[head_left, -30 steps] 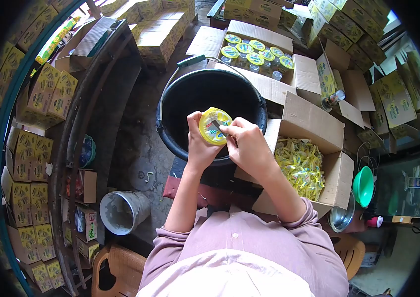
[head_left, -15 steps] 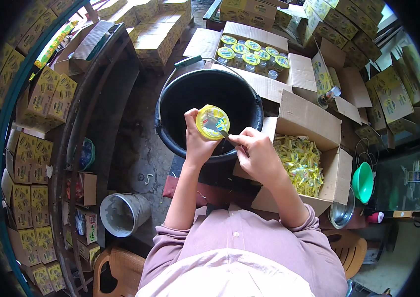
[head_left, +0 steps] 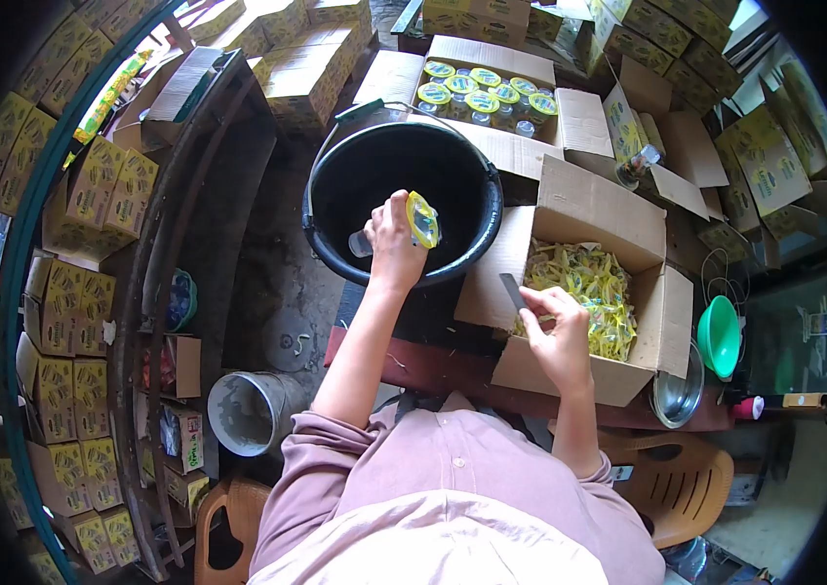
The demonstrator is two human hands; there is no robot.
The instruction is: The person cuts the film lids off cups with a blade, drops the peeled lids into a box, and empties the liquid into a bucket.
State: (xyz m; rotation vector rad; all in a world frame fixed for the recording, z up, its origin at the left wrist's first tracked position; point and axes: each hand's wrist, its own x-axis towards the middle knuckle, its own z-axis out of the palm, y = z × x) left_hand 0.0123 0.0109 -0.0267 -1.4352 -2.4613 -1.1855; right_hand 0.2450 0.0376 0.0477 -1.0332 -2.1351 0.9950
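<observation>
My left hand (head_left: pixel 394 249) is wrapped around a clear plastic jar (head_left: pixel 423 220) with a yellow-rimmed printed top. The jar is tilted sideways over the black bucket (head_left: pixel 493 210), its top facing right. My right hand (head_left: pixel 564 336) pinches a flat, dark metal blade (head_left: pixel 511 291), held apart from the jar. Just beyond that hand, small yellow packets (head_left: pixel 597 292) fill an open carton (head_left: pixel 604 200). What lies deep in the bucket is too dark to make out.
Several yellow-topped jars (head_left: pixel 482 101) stand in an open box (head_left: pixel 516 146) behind the bucket. A grey bucket (head_left: pixel 248 414) sits at lower left, a green bowl (head_left: pixel 719 336) at right. Stacked yellow cartons (head_left: pixel 72 302) line the left side. An orange chair (head_left: pixel 677 487) is at lower right.
My right hand has drawn the blade away from the jar's top, moving right and down towards the packet carton. My left hand has turned the jar onto its side and shifted slightly left.
</observation>
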